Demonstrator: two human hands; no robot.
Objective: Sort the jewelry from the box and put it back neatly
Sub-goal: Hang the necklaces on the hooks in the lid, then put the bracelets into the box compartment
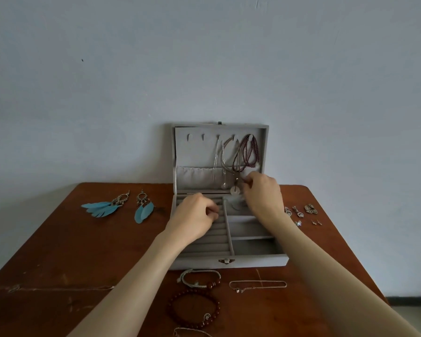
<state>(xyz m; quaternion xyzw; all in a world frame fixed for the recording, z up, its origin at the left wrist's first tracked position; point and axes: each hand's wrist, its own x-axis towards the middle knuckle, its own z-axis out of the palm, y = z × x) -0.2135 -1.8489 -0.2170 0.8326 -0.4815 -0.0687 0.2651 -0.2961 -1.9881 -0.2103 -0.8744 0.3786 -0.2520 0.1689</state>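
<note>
1. The grey jewelry box (229, 260) stands open at the far middle of the wooden table (83, 251), its lid leaning back against the wall. Inside the lid hang several necklaces: a thin silver chain (215, 156), a brown cord with a round pale pendant (234, 190), and a dark red beaded strand (252, 152).
2. The right hand (261, 193) is above the back right corner of the box; its fingers seem to pinch the cord just above the pendant. The risk: a pull to the side may drag the cord across the beaded strand and tangle them, or lift a loop off its hook.
3. The left hand (197, 216) is over the ring rolls in the left part of the box, fingers curled. I cannot tell whether it holds something small. If it does, a loose pinch could drop the piece between the rolls.
4. Right of the box, small silver earrings (299, 212) lie just beside the right forearm, which could sweep them away.
5. In front of the box lie a red bead bracelet (193, 310) and a thin chain bracelet (258, 285), between the two arms; left of the box, blue feather earrings (122, 206). All are not yet put back.
</note>
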